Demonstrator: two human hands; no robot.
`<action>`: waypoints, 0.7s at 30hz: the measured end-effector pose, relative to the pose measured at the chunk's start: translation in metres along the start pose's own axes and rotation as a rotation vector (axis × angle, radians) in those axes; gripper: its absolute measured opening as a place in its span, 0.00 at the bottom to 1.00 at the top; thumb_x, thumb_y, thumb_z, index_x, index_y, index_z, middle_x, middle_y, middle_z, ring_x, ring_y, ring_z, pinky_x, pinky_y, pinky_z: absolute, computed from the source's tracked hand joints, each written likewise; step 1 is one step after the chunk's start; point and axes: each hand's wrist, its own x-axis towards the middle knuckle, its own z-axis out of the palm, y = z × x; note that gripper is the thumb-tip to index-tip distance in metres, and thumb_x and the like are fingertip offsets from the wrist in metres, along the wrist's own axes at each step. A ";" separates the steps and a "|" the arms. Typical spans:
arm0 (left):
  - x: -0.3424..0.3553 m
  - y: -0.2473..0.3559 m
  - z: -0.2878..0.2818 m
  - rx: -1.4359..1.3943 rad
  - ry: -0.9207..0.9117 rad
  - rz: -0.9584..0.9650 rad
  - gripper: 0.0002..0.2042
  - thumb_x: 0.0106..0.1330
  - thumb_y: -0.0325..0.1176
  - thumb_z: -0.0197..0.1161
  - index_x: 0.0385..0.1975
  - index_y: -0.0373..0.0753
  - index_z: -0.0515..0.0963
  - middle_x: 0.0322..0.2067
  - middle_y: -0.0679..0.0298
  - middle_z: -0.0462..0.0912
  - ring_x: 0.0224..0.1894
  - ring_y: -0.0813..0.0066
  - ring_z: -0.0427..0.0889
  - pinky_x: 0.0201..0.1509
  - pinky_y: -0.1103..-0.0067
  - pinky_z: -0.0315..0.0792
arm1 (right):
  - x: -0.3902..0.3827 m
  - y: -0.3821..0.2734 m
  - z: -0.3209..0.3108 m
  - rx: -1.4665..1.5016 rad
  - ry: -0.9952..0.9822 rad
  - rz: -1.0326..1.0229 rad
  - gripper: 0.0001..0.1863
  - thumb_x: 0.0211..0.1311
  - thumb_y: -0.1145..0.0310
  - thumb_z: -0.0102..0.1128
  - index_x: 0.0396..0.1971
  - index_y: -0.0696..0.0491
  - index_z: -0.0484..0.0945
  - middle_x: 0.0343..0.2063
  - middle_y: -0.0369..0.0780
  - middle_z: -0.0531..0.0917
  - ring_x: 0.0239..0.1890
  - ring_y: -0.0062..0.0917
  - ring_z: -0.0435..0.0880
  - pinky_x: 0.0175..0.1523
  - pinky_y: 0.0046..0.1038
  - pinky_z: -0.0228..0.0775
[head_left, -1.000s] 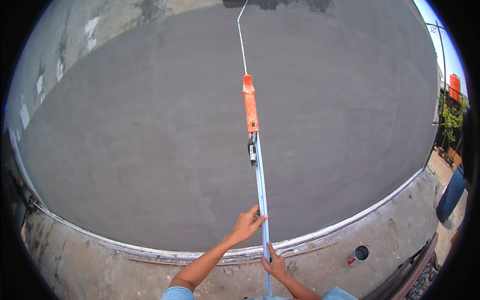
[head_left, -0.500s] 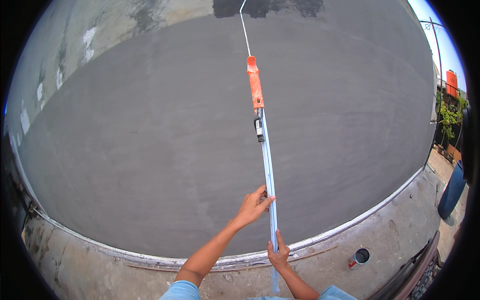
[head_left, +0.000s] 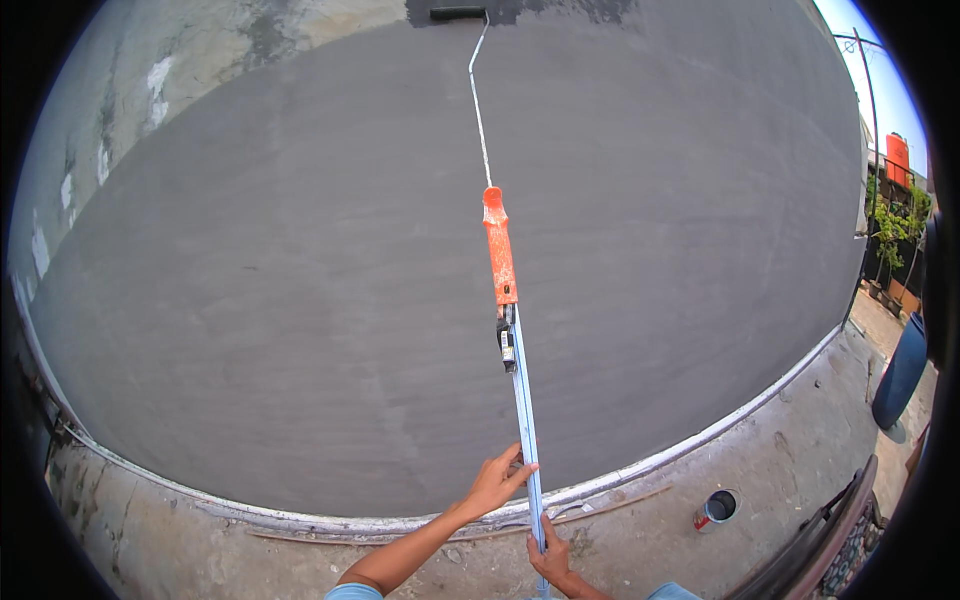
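A paint roller stretches up the wall on a long, pale blue extension pole (head_left: 526, 405). Its dark roller head (head_left: 458, 14) lies against the wall at the top, on a bent thin metal rod. Below the rod comes an orange handle (head_left: 500, 250), fixed to the pole, with a small black piece (head_left: 506, 345) beside the joint. My left hand (head_left: 492, 486) is closed on the lower pole, thumb across its front. Lower down, my right hand (head_left: 553, 556) grips the pole near the bottom of the view.
Smooth grey coating covers most of the wall (head_left: 300, 300); patchy bare plaster (head_left: 170, 70) shows upper left. On the concrete floor (head_left: 640, 540) at right stands an open paint can (head_left: 718, 508). A blue barrel (head_left: 902, 372) and a dark railing-like object (head_left: 840, 540) are farther right.
Both hands and the pole have come down toward me. The roller head has dropped into view at the top, with the orange handle lower on the wall.
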 end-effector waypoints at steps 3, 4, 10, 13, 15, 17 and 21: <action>-0.002 0.002 -0.007 0.015 -0.009 -0.062 0.26 0.71 0.37 0.61 0.66 0.36 0.65 0.48 0.53 0.82 0.45 0.69 0.85 0.44 0.72 0.83 | 0.003 -0.002 0.004 0.037 -0.019 -0.045 0.34 0.59 0.73 0.65 0.66 0.57 0.65 0.17 0.43 0.79 0.15 0.23 0.77 0.23 0.28 0.70; 0.002 0.007 -0.009 0.023 0.010 -0.030 0.26 0.71 0.37 0.60 0.65 0.35 0.66 0.46 0.53 0.82 0.43 0.68 0.85 0.44 0.72 0.83 | 0.013 -0.008 0.004 0.064 -0.016 -0.050 0.34 0.59 0.74 0.64 0.67 0.57 0.65 0.17 0.42 0.79 0.15 0.22 0.77 0.23 0.27 0.70; 0.057 0.054 -0.038 0.037 0.053 0.083 0.26 0.71 0.40 0.60 0.63 0.31 0.67 0.43 0.52 0.83 0.40 0.68 0.86 0.41 0.71 0.84 | 0.092 -0.046 0.002 0.105 0.016 -0.047 0.34 0.60 0.73 0.63 0.68 0.55 0.64 0.14 0.41 0.77 0.14 0.25 0.76 0.22 0.28 0.69; 0.071 0.065 -0.045 0.054 0.047 0.085 0.26 0.71 0.42 0.60 0.63 0.33 0.66 0.45 0.51 0.82 0.41 0.67 0.86 0.41 0.71 0.84 | 0.111 -0.054 0.001 0.136 0.054 -0.024 0.32 0.62 0.72 0.62 0.67 0.54 0.65 0.15 0.40 0.77 0.15 0.23 0.76 0.24 0.28 0.69; 0.077 0.065 -0.044 0.077 0.029 0.059 0.27 0.71 0.43 0.60 0.64 0.34 0.66 0.46 0.51 0.82 0.43 0.66 0.86 0.41 0.70 0.84 | 0.112 -0.047 0.002 0.182 0.063 0.052 0.31 0.64 0.70 0.61 0.67 0.54 0.65 0.17 0.40 0.78 0.16 0.22 0.76 0.25 0.28 0.70; 0.073 0.050 -0.034 0.044 -0.003 0.063 0.27 0.71 0.44 0.60 0.64 0.35 0.66 0.46 0.50 0.82 0.43 0.65 0.86 0.42 0.70 0.84 | 0.097 -0.020 0.009 0.267 0.059 0.176 0.30 0.65 0.69 0.59 0.67 0.54 0.65 0.18 0.40 0.79 0.17 0.20 0.76 0.26 0.28 0.70; 0.042 0.018 -0.006 -0.021 -0.096 -0.019 0.25 0.70 0.40 0.61 0.64 0.36 0.67 0.45 0.53 0.81 0.46 0.67 0.84 0.44 0.71 0.84 | 0.048 0.015 0.011 0.179 0.157 0.191 0.15 0.65 0.66 0.60 0.48 0.58 0.79 0.17 0.40 0.78 0.16 0.22 0.75 0.24 0.28 0.68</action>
